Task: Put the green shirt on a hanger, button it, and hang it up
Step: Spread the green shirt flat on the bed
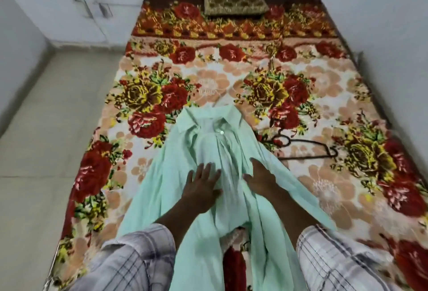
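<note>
Hands, left (202, 185) and right (260, 178), press flat and spread, holding nothing, on limp green shirt (208, 142); grip collar, shoulders.

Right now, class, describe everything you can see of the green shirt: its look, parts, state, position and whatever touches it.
The green shirt is pale mint, thin woven-looking cloth, lying lengthwise on the floral blanket, collar away from the person. A white button shows below the collar; the front looks rumpled and parted lower down. The left hand rests flat on it; the right hand presses its front. Its right edge lies beside the dark hanger.
</note>
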